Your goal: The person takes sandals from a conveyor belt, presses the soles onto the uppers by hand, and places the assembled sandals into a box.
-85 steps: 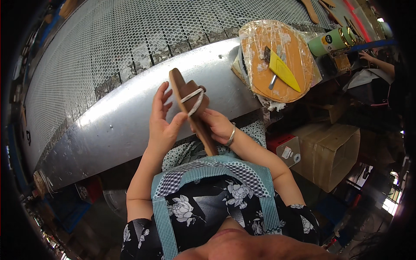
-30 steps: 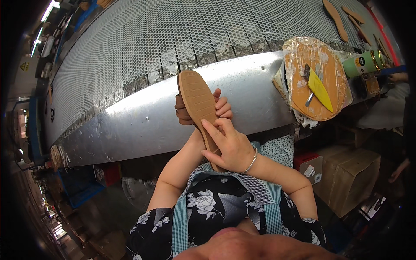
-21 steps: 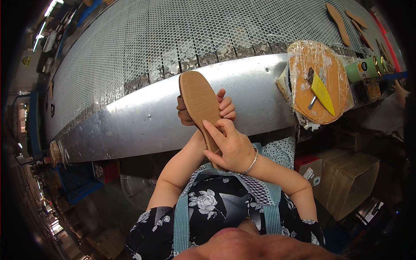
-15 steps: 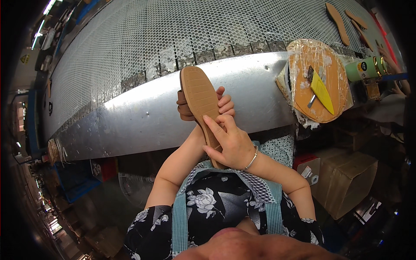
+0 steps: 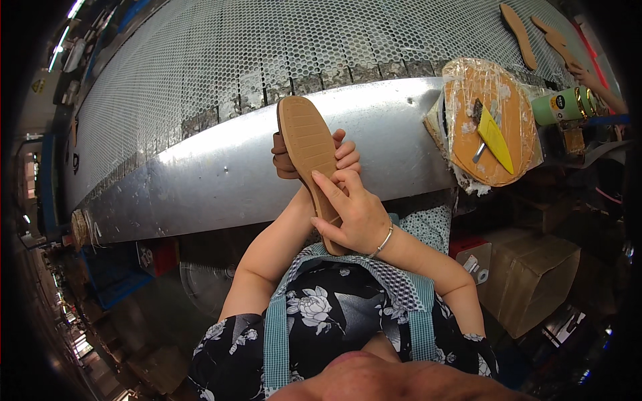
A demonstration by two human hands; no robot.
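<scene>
A wide mesh belt [image 5: 200,73] curves across the top, edged along its near side by a bare metal ledge [image 5: 200,180]. Over that ledge, near the middle, the person holds a tan sandal [image 5: 309,144] with its ribbed sole turned up, toe pointing away toward the belt and heel running back toward the body. The left hand [image 5: 284,157] is mostly hidden under the sandal's front, its fingers [image 5: 346,152] curling up round the right edge, so it is closed on the sandal from below. Just nearer the body, the right hand [image 5: 354,214] grips the heel half, thumb and forefinger pressed to the sole; a thin bangle [image 5: 382,240] sits at that wrist. To the right, on the tabletop, lies an oval orange board [image 5: 505,144] wrapped in clear film, with a yellow-handled tool [image 5: 495,134] on it. Beyond it stands a green and yellow can [image 5: 558,107], and two more soles [image 5: 518,27] lie on the belt at the far right. A cardboard box [image 5: 531,281] sits low on the right.
</scene>
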